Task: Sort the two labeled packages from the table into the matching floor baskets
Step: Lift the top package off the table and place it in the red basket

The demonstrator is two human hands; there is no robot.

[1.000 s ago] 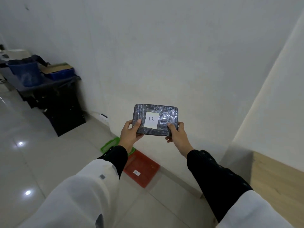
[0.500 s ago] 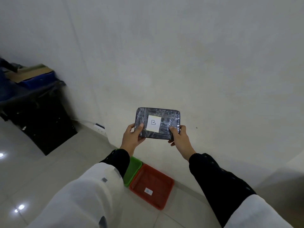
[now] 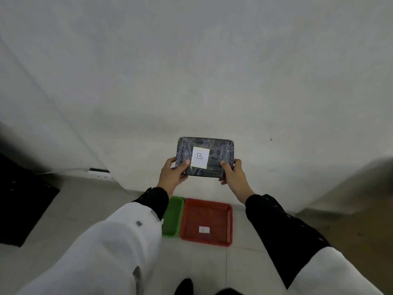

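- Head view: dark, film-wrapped package [image 3: 205,157] held up at chest height in front of the plain wall [image 3: 191,71], white label with a handwritten "B" [image 3: 200,156] turned toward the camera, probably so as to be read before sorting.
- Left hand [image 3: 172,176] clamped on the package's left end, thumb over the front face just beside the label; right hand [image 3: 232,173] clamped on the right end, thumb likewise on the front. Hands apart, one at each end, keeping the package level.
- Well below on the floor, against the foot of the wall: red basket [image 3: 207,222] with a small white tag [image 3: 204,230] inside, lettering too small to read; green basket [image 3: 173,218] touching its left side, partly hidden by the left sleeve.
- Both baskets apparently without packages; matching basket not yet decidable from the tags.
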